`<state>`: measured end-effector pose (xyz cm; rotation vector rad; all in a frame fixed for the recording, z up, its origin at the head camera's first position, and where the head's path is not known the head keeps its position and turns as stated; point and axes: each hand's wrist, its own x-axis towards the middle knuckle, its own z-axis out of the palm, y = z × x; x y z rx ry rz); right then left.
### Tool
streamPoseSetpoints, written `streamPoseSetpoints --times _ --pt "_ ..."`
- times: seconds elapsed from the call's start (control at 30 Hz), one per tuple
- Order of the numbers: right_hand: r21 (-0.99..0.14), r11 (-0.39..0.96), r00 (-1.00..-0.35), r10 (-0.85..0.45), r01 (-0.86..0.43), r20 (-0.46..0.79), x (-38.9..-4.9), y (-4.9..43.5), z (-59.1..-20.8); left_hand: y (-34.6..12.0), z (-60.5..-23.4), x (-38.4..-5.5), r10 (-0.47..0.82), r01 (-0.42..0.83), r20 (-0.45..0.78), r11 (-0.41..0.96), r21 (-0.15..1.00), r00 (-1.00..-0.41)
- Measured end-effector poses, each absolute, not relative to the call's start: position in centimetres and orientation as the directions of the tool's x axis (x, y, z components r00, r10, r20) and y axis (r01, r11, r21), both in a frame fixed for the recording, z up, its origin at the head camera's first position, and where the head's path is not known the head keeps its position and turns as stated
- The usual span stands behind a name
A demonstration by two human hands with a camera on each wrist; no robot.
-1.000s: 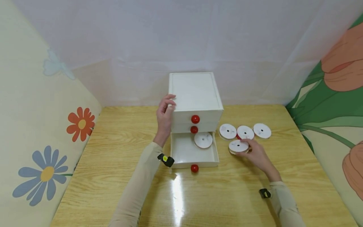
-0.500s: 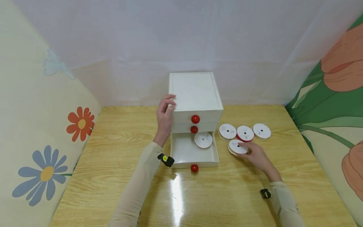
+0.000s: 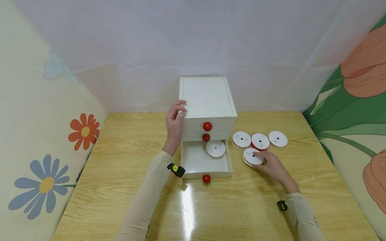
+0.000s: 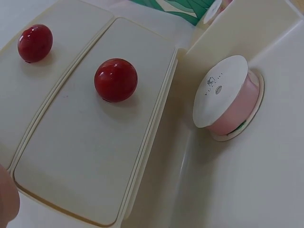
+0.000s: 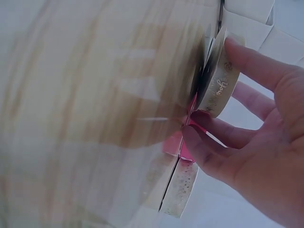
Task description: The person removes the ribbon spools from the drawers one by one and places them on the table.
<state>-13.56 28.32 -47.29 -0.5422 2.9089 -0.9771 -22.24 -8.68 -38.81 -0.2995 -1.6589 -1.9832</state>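
My left hand [image 3: 175,122] rests against the left side of a white drawer unit [image 3: 208,97], fingertips over its top edge. Its bottom drawer [image 3: 199,164] is pulled out, with a ribbon spool [image 3: 215,148] inside near the back right; the left wrist view shows that spool's ribbon [image 4: 237,107] is pink. On the table right of the drawer, my right hand [image 3: 272,165] pinches another ribbon spool [image 3: 251,155] between thumb and fingers. In the right wrist view this spool [image 5: 223,78] is tilted and carries cream ribbon with gold lettering.
Behind the held spool, three more ribbon spools lie in a row: one at left [image 3: 242,139], one with red ribbon [image 3: 260,141] and one at right [image 3: 278,138]. Red round knobs [image 3: 207,126] stick out from the drawer fronts. A white sheet [image 3: 144,50] hangs behind.
The held spool shifts slightly left and its tilt changes a little, with the right hand staying at it. The left hand keeps its place on the drawer unit.
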Motion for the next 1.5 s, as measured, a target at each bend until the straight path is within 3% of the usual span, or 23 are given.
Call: streamPoseSetpoints --times 0.43,0.8,1.13,1.5 --pt "-0.582 0.745 -0.936 -0.343 -0.325 0.083 -13.4 28.1 -47.0 -8.7 -38.6 -22.1 -0.252 0.509 0.471 -0.116 0.853 -0.845" --pt "-0.61 0.718 -0.941 -0.287 -0.335 0.18 -12.9 25.5 -44.7 -8.7 -38.7 -22.1 -0.259 0.507 0.469 -0.106 0.855 -0.845" --pt "-0.657 0.618 -0.899 -0.354 -0.431 0.256 -12.4 21.2 -42.7 -8.8 -38.7 -22.0 -0.251 0.482 0.446 -0.101 0.87 -0.859" --pt "-0.719 0.545 -0.868 -0.468 -0.433 0.168 -12.8 17.0 -42.3 -8.8 -38.7 -22.0 -0.249 0.49 0.456 -0.093 0.867 -0.854"
